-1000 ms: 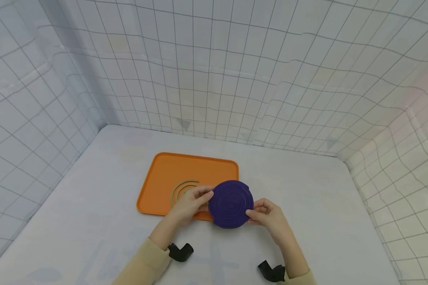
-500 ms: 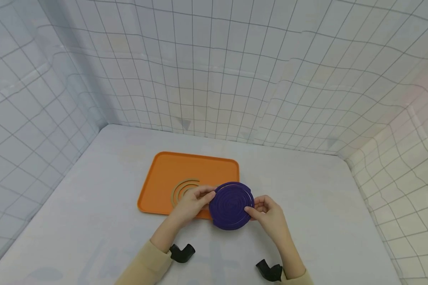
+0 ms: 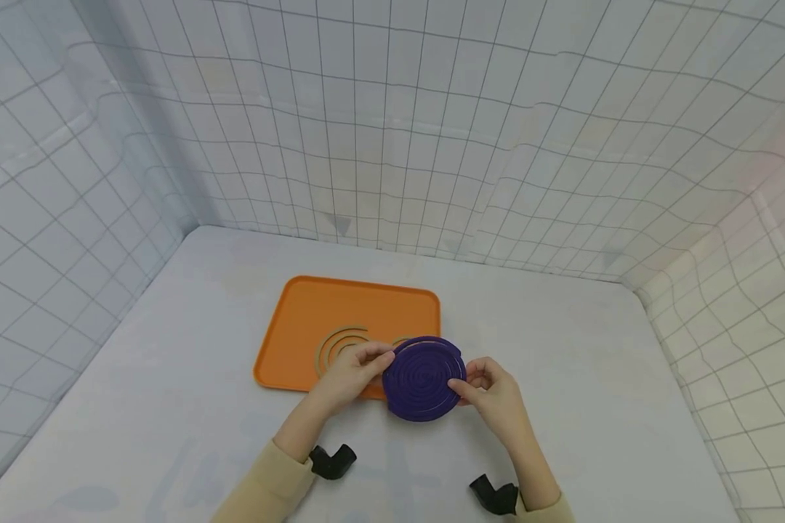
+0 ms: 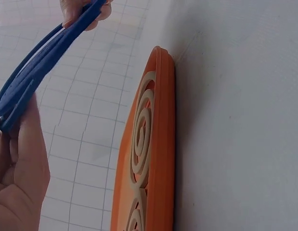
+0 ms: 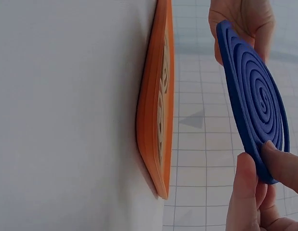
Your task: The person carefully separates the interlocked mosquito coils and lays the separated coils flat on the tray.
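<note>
In the head view, a dark purple-blue mosquito coil (image 3: 425, 378), wound as a flat round spiral, is held up over the tray's near right corner. My left hand (image 3: 353, 374) pinches its left edge. My right hand (image 3: 492, 392) grips the right edge, thumb on the face and fingers behind. The right wrist view shows the tight turns of the coil (image 5: 257, 91) face on, with an outer turn standing slightly apart. Below lies an orange tray (image 3: 301, 312) bearing beige spiral coils (image 4: 143, 134), partly hidden by my left hand and the blue coil.
The tray rests on a white table (image 3: 530, 327) with faint bluish marks. Grid-patterned white sheets (image 3: 405, 131) stand around its back and sides. A black angled piece is fixed at each wrist, by the beige sleeves (image 3: 264, 479).
The mosquito coil has tilted slightly, and a gap has appeared between its outer turn and the rest. The right thumb has shifted a little across the face. Both hands keep their hold.
</note>
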Motion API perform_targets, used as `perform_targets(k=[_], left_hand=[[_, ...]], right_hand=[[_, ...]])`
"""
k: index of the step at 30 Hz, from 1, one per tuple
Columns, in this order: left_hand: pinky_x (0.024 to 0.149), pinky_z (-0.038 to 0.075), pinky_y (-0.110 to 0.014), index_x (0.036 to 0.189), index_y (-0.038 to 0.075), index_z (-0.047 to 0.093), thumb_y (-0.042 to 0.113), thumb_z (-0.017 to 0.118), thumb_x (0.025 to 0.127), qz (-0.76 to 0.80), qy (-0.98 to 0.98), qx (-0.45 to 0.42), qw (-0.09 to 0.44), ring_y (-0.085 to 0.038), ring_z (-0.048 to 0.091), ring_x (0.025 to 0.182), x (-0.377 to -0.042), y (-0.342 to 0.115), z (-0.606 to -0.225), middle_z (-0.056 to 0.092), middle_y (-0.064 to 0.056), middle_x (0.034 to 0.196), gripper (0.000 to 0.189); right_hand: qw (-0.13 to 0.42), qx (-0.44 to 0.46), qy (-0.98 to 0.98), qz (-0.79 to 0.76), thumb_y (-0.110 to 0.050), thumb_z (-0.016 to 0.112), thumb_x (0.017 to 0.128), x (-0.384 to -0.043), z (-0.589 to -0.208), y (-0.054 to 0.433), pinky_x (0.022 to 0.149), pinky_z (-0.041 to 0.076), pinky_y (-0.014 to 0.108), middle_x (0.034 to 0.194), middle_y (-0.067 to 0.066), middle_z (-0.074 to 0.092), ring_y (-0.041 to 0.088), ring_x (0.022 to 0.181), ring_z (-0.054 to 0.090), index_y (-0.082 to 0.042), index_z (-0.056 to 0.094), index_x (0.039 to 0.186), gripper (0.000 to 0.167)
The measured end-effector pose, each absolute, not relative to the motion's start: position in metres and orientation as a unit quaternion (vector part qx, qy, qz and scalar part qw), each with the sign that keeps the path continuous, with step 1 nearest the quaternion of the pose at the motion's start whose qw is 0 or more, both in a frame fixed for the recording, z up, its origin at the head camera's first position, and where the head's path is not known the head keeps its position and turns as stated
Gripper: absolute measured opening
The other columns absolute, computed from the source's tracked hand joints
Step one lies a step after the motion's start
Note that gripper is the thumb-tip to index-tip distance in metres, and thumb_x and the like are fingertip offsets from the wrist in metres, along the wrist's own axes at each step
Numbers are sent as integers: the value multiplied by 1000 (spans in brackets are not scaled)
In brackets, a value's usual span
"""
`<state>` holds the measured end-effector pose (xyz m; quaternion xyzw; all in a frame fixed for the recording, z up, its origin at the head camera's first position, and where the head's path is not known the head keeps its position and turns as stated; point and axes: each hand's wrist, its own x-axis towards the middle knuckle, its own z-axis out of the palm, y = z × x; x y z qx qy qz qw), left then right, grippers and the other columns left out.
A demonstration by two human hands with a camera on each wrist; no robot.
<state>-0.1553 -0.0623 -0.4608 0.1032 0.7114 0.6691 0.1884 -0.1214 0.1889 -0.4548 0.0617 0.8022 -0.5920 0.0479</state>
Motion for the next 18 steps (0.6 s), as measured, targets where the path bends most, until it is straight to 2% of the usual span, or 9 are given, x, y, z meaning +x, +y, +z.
perform_targets(k=[7, 14, 18], left_hand=[[80, 58, -26, 132, -8, 55, 13, 56, 101, 657, 713, 120, 216, -10, 67, 95, -156, -67, -457, 65, -23, 121, 38], [84, 57, -26, 132, -8, 56, 10, 62, 97, 647, 711, 150, 233, -22, 67, 108, -159, -74, -457, 64, -24, 124, 40], [84, 57, -27, 131, -7, 57, 11, 65, 95, 650, 709, 134, 240, -22, 67, 108, -160, -75, -460, 64, -24, 125, 41]], right_hand=[[99, 59, 774, -623, -3, 77, 82, -123, -456, 191, 65, 60, 37, 75, 6, 64, 19, 65, 66, 4, 57, 99, 27], [110, 43, 772, -624, -3, 77, 82, -124, -456, 194, 66, 60, 38, 75, 6, 64, 16, 64, 65, 7, 57, 98, 27], [112, 35, 776, -620, -3, 77, 82, -124, -454, 194, 65, 60, 37, 75, 5, 64, 14, 64, 64, 7, 58, 98, 27]])
